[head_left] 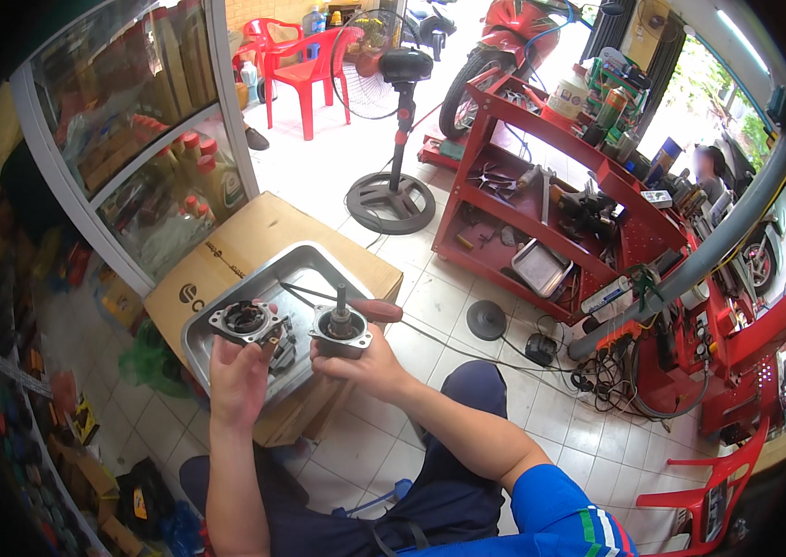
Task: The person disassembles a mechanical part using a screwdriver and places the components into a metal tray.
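Two metal motor housing parts are held up over a metal tray (203,339). My left hand (238,371) is closed round a flanged housing (246,321) with a dark, coil-like inside. In my right hand (365,367) is a second flanged housing (341,343), with a shaft (341,302) standing upright from its middle. The two parts are apart. Behind the right-hand part, a screwdriver with a red handle (376,310) lies across the tray's rim. Some small dark metal parts (289,343) show between my hands, partly hidden.
The tray rests on a cardboard box (268,218). Beyond it stand a fan (398,200) and a red tool trolley (449,218). Cables (597,376) trail over the tiles at right. A glass cabinet (115,232) with bottles is at left; red chairs (305,74) stand farther back.
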Demonstrator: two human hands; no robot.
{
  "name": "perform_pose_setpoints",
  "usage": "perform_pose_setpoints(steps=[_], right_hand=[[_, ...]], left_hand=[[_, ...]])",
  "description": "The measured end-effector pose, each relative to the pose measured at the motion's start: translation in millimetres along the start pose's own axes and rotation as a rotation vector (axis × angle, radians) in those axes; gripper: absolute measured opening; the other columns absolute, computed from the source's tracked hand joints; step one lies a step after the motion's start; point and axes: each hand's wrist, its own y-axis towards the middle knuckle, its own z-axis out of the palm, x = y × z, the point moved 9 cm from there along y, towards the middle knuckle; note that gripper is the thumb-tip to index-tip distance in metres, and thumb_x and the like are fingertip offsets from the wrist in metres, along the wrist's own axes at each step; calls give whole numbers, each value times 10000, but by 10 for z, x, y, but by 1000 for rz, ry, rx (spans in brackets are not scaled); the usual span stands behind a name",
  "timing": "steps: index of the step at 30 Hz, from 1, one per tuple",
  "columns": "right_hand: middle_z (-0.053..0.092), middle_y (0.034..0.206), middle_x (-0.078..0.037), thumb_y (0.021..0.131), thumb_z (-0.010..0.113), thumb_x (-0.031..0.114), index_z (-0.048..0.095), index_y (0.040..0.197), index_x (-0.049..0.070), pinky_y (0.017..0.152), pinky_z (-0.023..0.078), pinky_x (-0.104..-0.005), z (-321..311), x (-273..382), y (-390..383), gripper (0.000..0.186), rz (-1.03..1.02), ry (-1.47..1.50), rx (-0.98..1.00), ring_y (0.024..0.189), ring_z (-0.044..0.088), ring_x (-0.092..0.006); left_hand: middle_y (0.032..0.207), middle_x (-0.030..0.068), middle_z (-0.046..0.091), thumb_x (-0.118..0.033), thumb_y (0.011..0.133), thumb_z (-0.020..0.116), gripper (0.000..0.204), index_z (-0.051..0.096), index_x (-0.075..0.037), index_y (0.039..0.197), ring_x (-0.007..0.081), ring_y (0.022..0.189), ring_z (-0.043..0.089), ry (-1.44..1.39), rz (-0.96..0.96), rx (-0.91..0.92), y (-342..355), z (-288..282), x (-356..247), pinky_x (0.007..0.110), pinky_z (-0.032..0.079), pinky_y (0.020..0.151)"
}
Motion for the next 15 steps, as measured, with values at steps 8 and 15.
perform_pose_setpoints(steps=[8,15], right_hand=[[680,969,-36,875,746,73,617,1090,34,731,569,-295,-37,-25,6,254,13,67,7,865,673,-131],[673,941,-18,872,735,62,630,1062,18,796,560,-290,-4,-13,17,222,-46,96,27,875,671,-119]], left_hand=[[1451,92,547,-49,894,777,647,456,-59,1456,256,1336,553,-12,45,-20,-5,99,-63,422,502,1105],[1503,100,511,-256,976,702,576,467,-77,1471,262,1377,518,35,60,48,9,89,-79,435,475,1130]])
